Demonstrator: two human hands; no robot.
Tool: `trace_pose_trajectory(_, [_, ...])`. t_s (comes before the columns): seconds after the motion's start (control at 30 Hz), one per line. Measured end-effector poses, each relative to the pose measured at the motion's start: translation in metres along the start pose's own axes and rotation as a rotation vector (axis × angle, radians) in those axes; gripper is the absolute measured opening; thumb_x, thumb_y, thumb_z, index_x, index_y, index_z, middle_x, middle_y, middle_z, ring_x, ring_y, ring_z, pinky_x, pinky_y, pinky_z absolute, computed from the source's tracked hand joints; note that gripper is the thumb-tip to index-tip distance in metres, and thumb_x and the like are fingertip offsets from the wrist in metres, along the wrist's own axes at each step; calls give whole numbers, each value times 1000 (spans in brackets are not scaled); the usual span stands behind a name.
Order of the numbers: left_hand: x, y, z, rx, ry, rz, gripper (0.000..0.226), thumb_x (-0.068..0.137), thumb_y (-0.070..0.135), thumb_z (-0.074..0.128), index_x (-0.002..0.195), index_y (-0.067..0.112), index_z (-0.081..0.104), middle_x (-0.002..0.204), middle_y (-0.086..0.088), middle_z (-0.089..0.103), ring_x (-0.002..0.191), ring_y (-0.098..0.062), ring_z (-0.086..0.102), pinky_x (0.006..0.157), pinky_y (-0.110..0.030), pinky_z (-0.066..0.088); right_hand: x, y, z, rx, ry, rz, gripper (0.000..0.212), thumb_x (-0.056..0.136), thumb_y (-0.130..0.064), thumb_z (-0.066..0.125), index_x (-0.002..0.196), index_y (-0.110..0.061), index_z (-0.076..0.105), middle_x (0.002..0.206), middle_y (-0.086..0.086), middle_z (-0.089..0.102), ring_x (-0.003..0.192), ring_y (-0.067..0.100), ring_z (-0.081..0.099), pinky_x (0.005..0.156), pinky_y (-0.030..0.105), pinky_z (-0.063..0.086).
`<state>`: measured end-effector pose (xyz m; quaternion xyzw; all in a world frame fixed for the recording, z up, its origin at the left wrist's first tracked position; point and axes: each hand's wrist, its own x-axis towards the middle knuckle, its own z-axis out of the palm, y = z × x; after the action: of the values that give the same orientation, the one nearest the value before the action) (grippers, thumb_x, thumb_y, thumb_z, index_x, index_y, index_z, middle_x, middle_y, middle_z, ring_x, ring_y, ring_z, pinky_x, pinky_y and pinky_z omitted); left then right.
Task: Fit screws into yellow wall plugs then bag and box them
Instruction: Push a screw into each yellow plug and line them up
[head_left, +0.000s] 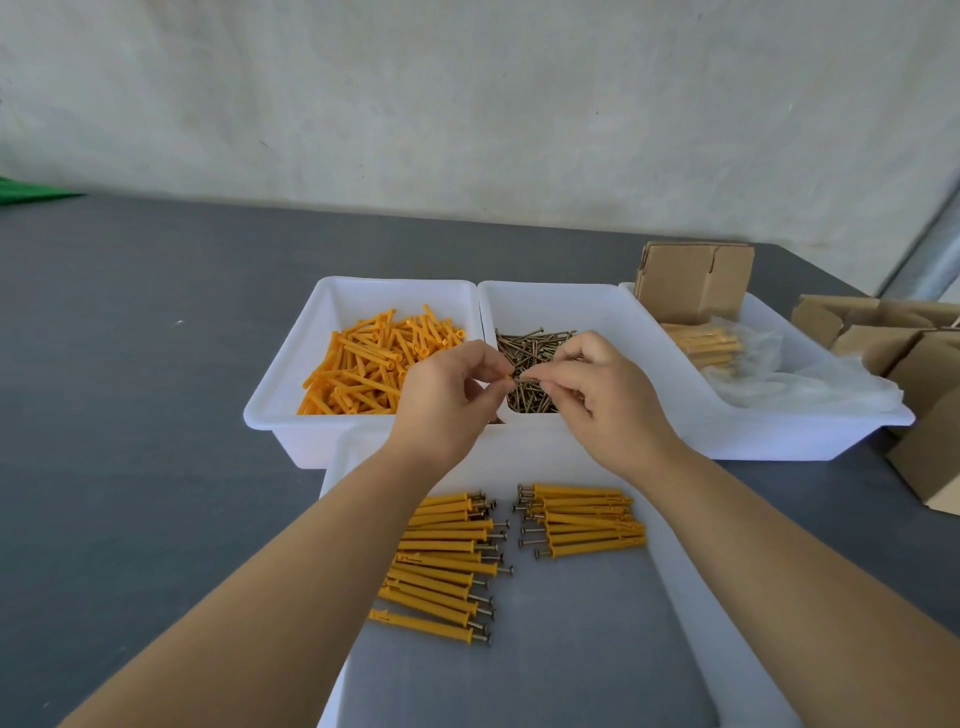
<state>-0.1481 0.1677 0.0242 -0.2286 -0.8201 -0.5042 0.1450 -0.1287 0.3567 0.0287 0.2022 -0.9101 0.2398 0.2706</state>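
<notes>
On a grey tabletop (130, 415), white bins (270, 410) hold loose yellow wall plugs (363, 364) and screws (530, 348); fitted plugs (587, 525) lie in a near tray (691, 597). Above the bins, the left hand (441, 400) and right hand (608, 400) meet, fingers pinched on one screw (524, 382)

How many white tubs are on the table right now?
4: plug tub back left, screw tub middle, bag tub right, assembly tray nearest. Others may sit out of frame.
</notes>
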Motion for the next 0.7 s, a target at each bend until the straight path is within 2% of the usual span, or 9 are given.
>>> trace_pose_trajectory(0.1, [-1, 2, 1, 7, -54, 24, 8, 90, 8, 70, 97, 12, 69, 84, 3, 70, 63, -10, 65, 64, -30, 56, 0, -3, -1, -6, -3, -46, 27, 92, -4, 63, 115, -15, 74, 102, 4, 57, 84, 17, 55, 68, 30, 48])
trace_pose_trajectory(0.17, [-3, 6, 5, -18, -90, 47, 10, 89, 5, 69, 97, 9, 67, 82, -1, 71, 62, -12, 67, 65, -34, 58, 0, -9, -1, 79, 13, -28, 36, 91, -5, 57, 125, -11, 68, 108, 1, 58, 90, 13, 57, 74, 28, 49])
trace_pose_trajectory(0.27, [-7, 15, 13, -78, -141, 78, 16, 88, 1, 65, 102, 9, 61, 76, -2, 71, 61, -10, 70, 64, -32, 57, -1, -25, 2, 366, 1, 67, 52, 89, -8, 42, 140, -18, 48, 134, -3, 56, 119, 6, 57, 95, 26, 50])
trace_pose_trajectory(0.33, [-9, 19, 17, -124, -148, 80, 28, 87, 1, 64, 111, 14, 56, 73, 2, 70, 65, -8, 70, 64, -25, 53, -1, -31, 4, 559, 42, 115, 55, 91, -8, 38, 144, -22, 42, 143, -5, 51, 127, 1, 52, 99, 18, 46])
trace_pose_trajectory(0.37, [-9, 20, 19, -131, -145, 86, 35, 87, 1, 65, 117, 17, 54, 73, 3, 70, 68, -7, 68, 65, -21, 50, 0, -32, 3, 604, 96, 144, 54, 92, -10, 37, 144, -21, 41, 144, -4, 50, 126, 0, 53, 99, 17, 45])
trace_pose_trajectory(0.43, [-9, 20, 19, -118, -139, 102, 41, 89, 4, 66, 125, 21, 56, 75, 4, 67, 72, -4, 62, 63, -12, 42, 2, -27, 0, 599, 243, 233, 52, 93, -20, 36, 145, -19, 42, 143, -2, 50, 120, 2, 57, 101, 24, 46])
trace_pose_trajectory(0.5, [-10, 20, 19, -124, -175, 99, 29, 90, 6, 66, 117, 18, 66, 75, 6, 67, 70, -3, 57, 61, -8, 36, 3, -16, -4, 562, 373, 349, 52, 93, -26, 36, 144, -21, 44, 139, -4, 53, 113, 5, 61, 99, 31, 47])
trace_pose_trajectory(0.57, [-12, 21, 22, -141, -238, 93, 19, 89, 9, 69, 107, 17, 70, 79, 2, 71, 71, -7, 57, 63, -9, 38, 1, -3, -7, 530, 443, 437, 51, 92, -30, 38, 142, -22, 46, 134, -5, 55, 106, 7, 64, 96, 34, 50])
trace_pose_trajectory(0.7, [-15, 26, 31, -191, -303, 68, 14, 86, 8, 72, 91, 17, 62, 88, 0, 75, 82, -12, 69, 64, -20, 50, 0, 13, -9, 519, 499, 504, 47, 94, -33, 40, 139, -22, 48, 130, -6, 57, 95, 6, 66, 89, 32, 51])
